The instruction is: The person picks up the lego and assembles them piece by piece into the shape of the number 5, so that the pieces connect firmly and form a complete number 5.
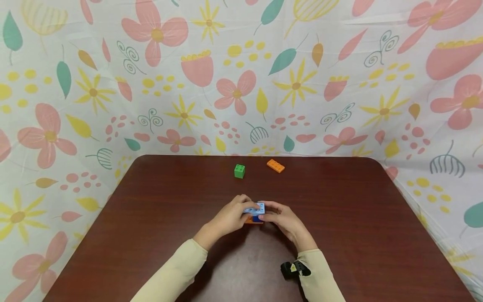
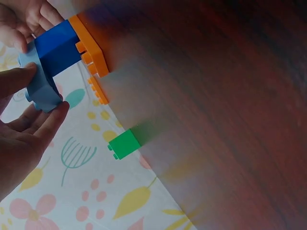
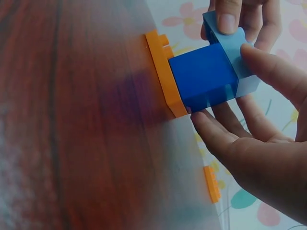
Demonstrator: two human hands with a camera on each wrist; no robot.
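In the middle of the table stands a small stack: an orange plate (image 3: 165, 74) at the bottom, a dark blue block (image 3: 204, 76) on it, and a light blue brick (image 1: 255, 209) at the top, jutting out to the left. My left hand (image 1: 231, 216) pinches the overhanging left end of the light blue brick between thumb and fingers. From the right, my right hand (image 1: 284, 220) holds the stack, with one fingertip against the light blue brick and others low by the dark blue block, near the orange plate's corner.
A green block (image 1: 239, 171) lies beyond the hands, near the back edge of the dark brown table (image 1: 170, 180). To its right is another orange plate (image 1: 276, 165). A flowered cloth (image 1: 234, 126) hangs behind the table. The right wrist wears a black strap (image 1: 294, 269).
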